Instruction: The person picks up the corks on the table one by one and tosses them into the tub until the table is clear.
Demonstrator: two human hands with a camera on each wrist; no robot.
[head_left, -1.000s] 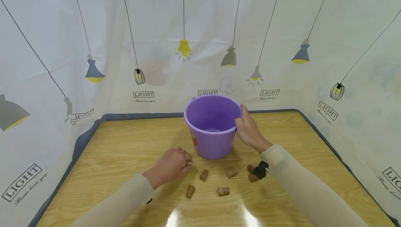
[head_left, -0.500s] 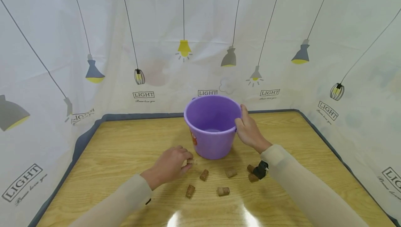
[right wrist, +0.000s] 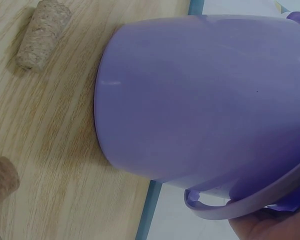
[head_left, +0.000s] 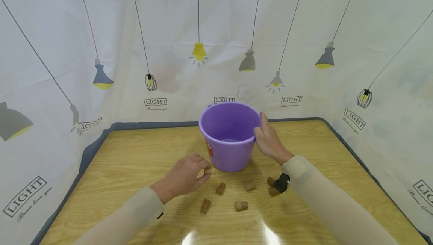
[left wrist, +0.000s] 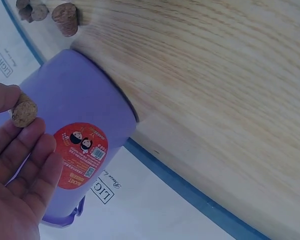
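Observation:
My left hand [head_left: 184, 173] pinches a cork [left wrist: 25, 111] between thumb and fingertips, just left of the purple bucket's base. In the left wrist view the cork's round end faces the camera, and the other fingers are spread beneath it. The purple bucket [head_left: 231, 156] stands upright, its mouth facing up, with a red round sticker [left wrist: 82, 155] on its side. My right hand [head_left: 268, 141] grips the bucket's rim on the right, thumb over the edge. Seen from the right wrist, the bucket's handle [right wrist: 270, 200] runs beside that hand, whose fingers are partly hidden.
Several loose corks lie on the wooden table [head_left: 142, 151] in front of the bucket, among them one cork [head_left: 205, 206] nearest the left forearm and another cork [head_left: 241, 206] farther right. Two more lie partly behind the right wrist's black camera [head_left: 282, 183]. A lamp-printed curtain [head_left: 176, 31] encloses the table.
My left hand has shifted slightly up and to the right with the cork, closer to the bucket. The right hand and bucket have stayed put.

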